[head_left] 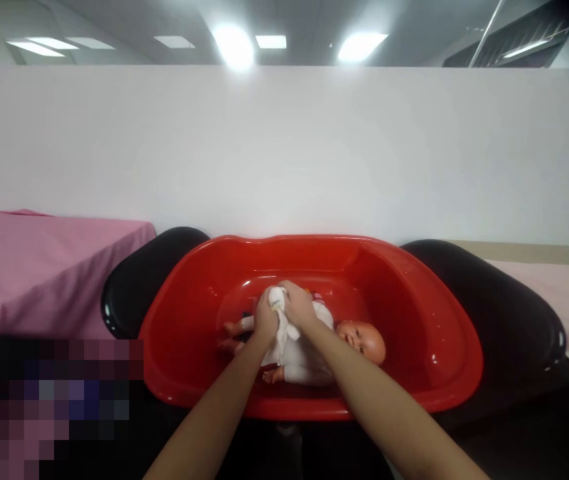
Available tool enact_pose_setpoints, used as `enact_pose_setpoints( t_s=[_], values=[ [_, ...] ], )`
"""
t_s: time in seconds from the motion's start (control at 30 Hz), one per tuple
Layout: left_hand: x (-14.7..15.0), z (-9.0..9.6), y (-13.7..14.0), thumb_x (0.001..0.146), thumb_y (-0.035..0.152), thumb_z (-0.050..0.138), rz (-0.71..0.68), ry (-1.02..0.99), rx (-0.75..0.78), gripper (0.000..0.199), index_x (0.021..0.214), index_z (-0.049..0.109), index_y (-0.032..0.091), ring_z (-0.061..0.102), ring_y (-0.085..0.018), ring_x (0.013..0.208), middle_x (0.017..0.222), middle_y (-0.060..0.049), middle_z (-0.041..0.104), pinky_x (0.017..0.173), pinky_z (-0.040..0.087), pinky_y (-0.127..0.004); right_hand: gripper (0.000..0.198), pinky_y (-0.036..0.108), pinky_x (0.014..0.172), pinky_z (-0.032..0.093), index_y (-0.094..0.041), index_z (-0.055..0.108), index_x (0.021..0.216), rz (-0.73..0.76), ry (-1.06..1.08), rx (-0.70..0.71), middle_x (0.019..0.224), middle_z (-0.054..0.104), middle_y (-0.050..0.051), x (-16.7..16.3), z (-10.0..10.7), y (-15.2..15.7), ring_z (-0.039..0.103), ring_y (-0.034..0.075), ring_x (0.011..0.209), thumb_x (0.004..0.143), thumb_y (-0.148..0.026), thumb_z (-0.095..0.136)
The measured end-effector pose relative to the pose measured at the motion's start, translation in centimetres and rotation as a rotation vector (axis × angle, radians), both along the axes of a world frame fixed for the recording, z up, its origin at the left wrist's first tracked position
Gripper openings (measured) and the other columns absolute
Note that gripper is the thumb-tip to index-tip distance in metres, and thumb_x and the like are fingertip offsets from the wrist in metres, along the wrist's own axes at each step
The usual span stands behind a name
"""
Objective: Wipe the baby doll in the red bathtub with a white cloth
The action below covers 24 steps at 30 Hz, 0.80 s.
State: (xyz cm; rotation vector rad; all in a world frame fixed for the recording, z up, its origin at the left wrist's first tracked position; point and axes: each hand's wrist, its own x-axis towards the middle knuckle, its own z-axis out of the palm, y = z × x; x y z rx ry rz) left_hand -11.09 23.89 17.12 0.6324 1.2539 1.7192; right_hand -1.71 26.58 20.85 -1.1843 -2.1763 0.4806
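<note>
A baby doll (309, 367) in white clothes lies in a red plastic baby bathtub (414, 300), its head toward the right and its bare feet toward the left. Over the doll's middle, my left hand (265, 319) is closed around a bunched white cloth (277, 298). From the other side my right hand (299, 305) grips the same cloth, close against the left. Part of the cloth hangs down between my hands, and I cannot tell whether it is separate from the doll's clothes. My forearms cover part of the doll's body and the tub's near rim.
Black rounded surfaces flank the tub, one at left (149, 280) and one at right (494, 300). Beyond them are a pink-covered table (54, 260) and a pale pink surface (564, 293). A white partition (284, 147) stands behind. The lower left corner is pixelated.
</note>
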Motion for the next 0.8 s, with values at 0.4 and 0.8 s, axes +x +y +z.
enact_pose_setpoints(
  t_s=[0.4,0.8],
  values=[
    [-6.3,2.6,-16.1,0.083,0.032,0.049,-0.27,1.179,0.066,0.019,0.091,0.065,0.026,0.054,-0.026,0.09,0.092,-0.007,0.064,0.089,0.033,-0.038,0.03,0.025,0.073,0.038,-0.018,0.056,0.097,-0.113,0.189,-0.138,0.091,0.064,0.005,1.6,2.2,0.5,0.057,0.016,0.083,0.086,-0.038,0.037],
    [-1.2,4.2,-23.4,0.076,0.053,0.052,-0.336,0.685,0.017,0.042,0.115,0.057,0.037,0.047,-0.028,0.119,0.124,-0.003,0.056,0.102,0.036,-0.045,0.057,0.04,0.092,0.047,-0.024,0.056,0.117,-0.138,0.926,-0.46,0.113,0.061,0.008,10.2,7.8,-20.3,0.056,0.025,0.107,0.073,-0.059,0.052]
  ],
)
